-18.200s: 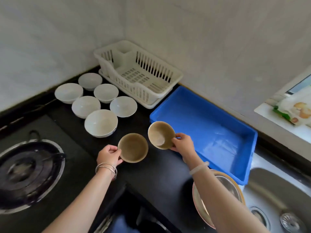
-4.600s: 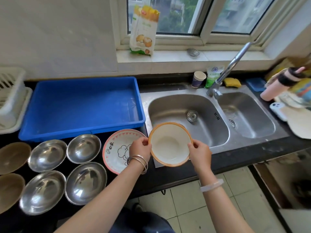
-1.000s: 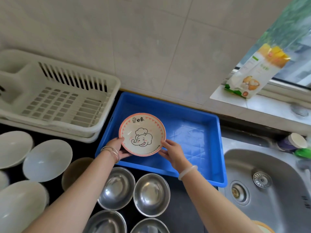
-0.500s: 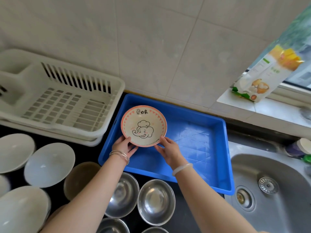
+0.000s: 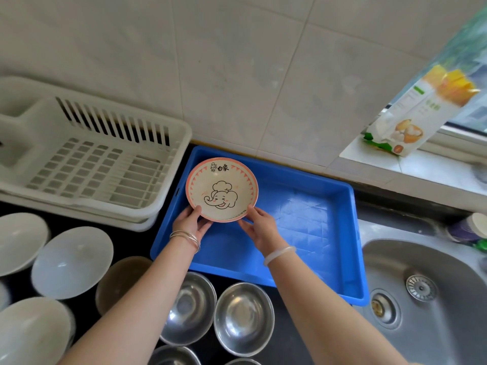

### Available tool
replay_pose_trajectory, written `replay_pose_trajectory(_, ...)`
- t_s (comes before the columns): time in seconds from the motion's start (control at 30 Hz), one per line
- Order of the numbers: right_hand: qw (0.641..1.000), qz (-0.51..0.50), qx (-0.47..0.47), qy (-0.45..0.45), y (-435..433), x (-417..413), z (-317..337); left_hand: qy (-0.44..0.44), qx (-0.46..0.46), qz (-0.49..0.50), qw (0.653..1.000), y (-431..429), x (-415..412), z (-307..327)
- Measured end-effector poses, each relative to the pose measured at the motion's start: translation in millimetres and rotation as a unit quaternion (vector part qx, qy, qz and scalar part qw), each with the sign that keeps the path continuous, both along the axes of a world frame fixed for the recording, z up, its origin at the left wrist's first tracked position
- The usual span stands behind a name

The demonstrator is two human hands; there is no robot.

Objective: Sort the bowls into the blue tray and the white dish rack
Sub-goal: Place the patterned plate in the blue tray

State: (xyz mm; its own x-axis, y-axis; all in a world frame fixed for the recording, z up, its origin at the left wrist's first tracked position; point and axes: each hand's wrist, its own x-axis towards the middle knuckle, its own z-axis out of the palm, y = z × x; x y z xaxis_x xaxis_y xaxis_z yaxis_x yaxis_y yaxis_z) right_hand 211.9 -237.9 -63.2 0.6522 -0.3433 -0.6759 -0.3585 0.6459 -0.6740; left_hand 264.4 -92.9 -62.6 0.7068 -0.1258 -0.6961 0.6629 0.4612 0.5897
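Head view, looking down at a dark counter (image 5: 129, 242): both hands hold one elephant bowl (image 5: 222, 189), pink-rimmed with a cartoon elephant in a chef's hat printed inside. The bowl is over the far left corner of the blue tray (image 5: 311, 233), tilted so its inside faces the camera. Whether its underside touches the tray floor cannot be told.

The left hand (image 5: 190, 222) grips the near left part of the rim, its thumb lying on the rim's edge and its fingers (image 5: 204, 227) curled beneath the bowl. The right hand (image 5: 259, 227) pinches the near right part of the rim, with the fingers (image 5: 246, 225) tucked under it. Most of the bowl lies beyond both hands, toward the wall.

Just left of the tray stands the white dish rack (image 5: 92, 167). White bowls (image 5: 72, 262) and a brown bowl (image 5: 121, 280) sit on the counter in front of the rack. Steel bowls (image 5: 243, 317) sit in front of the tray, between the forearms. A steel sink (image 5: 434, 312) lies to the tray's right.
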Motion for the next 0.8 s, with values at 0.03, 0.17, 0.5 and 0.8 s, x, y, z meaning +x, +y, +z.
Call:
replay_pose_trajectory(0.03,1.0,0.012,-0.005,0.002,-0.3,-1.4,0.1,-0.004,0.009,0.004,1.0,-1.5,-1.4,0.9)
replay_pose_trajectory(0.17,0.997,0.071,-0.024,0.011,-1.4,-10.5,4.0,-0.013,0.059,0.002,0.998,-7.5,-14.9,6.9)
replay_pose_trajectory(0.5,0.965,0.118,-0.233,0.011,-39.2,-100.7,50.9,-0.106,0.131,-0.094,0.981,-46.4,-119.8,41.3)
replay_pose_trajectory(0.8,0.846,0.07,-0.488,0.203,-113.0,-305.5,67.5,-0.189,0.188,-0.399,0.877,-118.4,-269.6,38.0)
